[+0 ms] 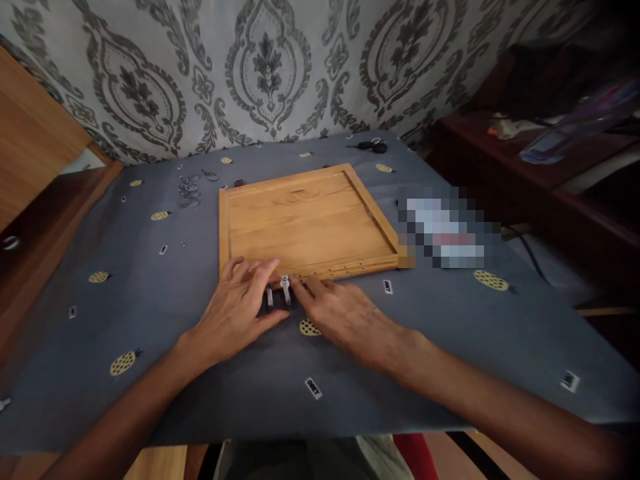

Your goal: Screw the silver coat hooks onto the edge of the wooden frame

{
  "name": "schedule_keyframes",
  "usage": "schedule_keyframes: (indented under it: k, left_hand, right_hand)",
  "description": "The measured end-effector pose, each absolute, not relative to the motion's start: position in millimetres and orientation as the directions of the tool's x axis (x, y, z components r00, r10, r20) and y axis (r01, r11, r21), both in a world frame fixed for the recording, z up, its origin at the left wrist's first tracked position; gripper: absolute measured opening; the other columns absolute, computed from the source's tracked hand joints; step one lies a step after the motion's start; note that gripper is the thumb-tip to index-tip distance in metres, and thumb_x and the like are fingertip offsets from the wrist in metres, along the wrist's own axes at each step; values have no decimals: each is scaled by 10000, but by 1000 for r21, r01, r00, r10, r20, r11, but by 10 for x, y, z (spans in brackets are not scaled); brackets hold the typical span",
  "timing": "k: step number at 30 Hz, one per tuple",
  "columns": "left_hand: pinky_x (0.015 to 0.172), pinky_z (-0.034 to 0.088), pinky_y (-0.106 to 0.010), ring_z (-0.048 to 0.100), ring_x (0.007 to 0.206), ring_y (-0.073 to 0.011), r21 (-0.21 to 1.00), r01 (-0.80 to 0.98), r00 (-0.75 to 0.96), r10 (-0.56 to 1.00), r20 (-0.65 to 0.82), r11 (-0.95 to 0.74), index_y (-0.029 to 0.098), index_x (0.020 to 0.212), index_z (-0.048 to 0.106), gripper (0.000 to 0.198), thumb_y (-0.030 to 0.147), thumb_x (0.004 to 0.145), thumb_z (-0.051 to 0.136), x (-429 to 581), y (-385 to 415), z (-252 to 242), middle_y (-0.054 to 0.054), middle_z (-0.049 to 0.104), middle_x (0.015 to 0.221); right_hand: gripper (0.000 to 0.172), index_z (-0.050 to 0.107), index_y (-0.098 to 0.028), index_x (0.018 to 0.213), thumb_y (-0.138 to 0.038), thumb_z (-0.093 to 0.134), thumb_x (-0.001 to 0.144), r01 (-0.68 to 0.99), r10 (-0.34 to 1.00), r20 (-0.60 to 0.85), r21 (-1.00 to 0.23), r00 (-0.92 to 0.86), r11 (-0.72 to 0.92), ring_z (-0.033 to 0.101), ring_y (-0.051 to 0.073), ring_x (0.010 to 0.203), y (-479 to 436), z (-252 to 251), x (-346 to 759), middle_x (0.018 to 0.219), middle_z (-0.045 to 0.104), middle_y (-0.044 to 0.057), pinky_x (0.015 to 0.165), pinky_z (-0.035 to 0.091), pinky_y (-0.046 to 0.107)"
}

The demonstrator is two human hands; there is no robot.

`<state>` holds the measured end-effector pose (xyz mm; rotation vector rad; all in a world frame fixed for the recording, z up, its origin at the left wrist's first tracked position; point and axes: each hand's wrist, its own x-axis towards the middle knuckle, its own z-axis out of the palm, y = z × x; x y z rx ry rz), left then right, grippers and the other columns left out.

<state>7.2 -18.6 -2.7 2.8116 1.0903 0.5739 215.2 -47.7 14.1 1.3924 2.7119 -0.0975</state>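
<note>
Squinting at the feed, I cannot make out the exact form of the small metal fitting [285, 288]: it is tiny, partly covered by fingertips, and a second sliver of metal [270, 297] beside it is half lost in shadow. A blurred patch [445, 228] hides whatever lies right of the wooden tray [307, 220], and both forearms are cut off by the lower edge. My left hand [235, 310] lies palm down with its fingers spread, their tips resting on the tray's near rim and the thumb reaching toward the fitting. My right hand [340, 313] lies low on the bench [150, 293], its forefinger touching the fitting; whether it pinches it I cannot tell. The fitting stands against the tray's near edge, between the two hands. The tray is square, of pale grained wood with a raised rim and a row of small holes along its front. A grey cloth with yellow pineapple prints covers the bench, and loose metal bits [190, 190] glint at its far left, well apart from the hands.
</note>
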Motion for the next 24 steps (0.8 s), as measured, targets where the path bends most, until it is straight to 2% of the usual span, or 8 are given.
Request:
schedule_keyframes:
  k: [8,13,16,18,21,24]
  left_hand:
    - [1073,385,-598,629,1150,-350,235,666,640,705,307,-708,184,1472,219,985,403,744,846,124,-205,-34,-146,699,1199]
    - [1073,391,-595,655,1117,-340,248,678,610,718,336,-692,173,1451,253,986,394,718,873,146,-204,-50,-124,741,1101]
    - [1065,402,-578,661,1105,-338,247,677,606,715,348,-693,155,1439,276,938,370,737,860,151,-202,-58,-114,754,1060]
    - [1063,406,-566,663,1099,-332,244,672,608,709,358,-699,154,1434,281,878,341,775,829,153,-203,-66,-101,757,1056]
    - [1059,408,-554,662,1094,-323,244,657,617,695,369,-713,165,1429,276,798,298,825,780,154,-208,-77,-72,763,1053]
    - [1058,403,-554,659,1091,-323,250,656,616,696,369,-713,163,1427,276,781,291,836,769,153,-210,-83,-70,765,1048]
  right_hand:
    - [517,499,-51,1358,22,538,848,810,802,-118,-51,-586,584,723,265,872,-470,152,2167,1110,708,179,605,486,328]
    - [458,552,-108,1267,26,552,828,819,810,-120,-91,-574,567,716,241,827,-457,195,2173,1060,713,132,593,437,317]
    - [372,599,-126,1197,-6,530,852,824,821,-85,-109,-565,556,694,219,710,-418,223,2222,953,720,104,551,401,310]
    - [345,602,-124,1227,-62,492,906,847,859,-3,-169,-512,504,671,209,653,-381,274,2292,906,720,98,540,401,312]
    - [439,503,-97,1399,-174,473,967,820,897,298,-384,-325,425,648,193,681,-333,389,2411,928,712,100,592,453,317]
    - [387,572,-129,1338,-298,500,997,681,861,502,-601,-85,418,554,142,596,-299,467,2458,810,646,33,584,453,302]
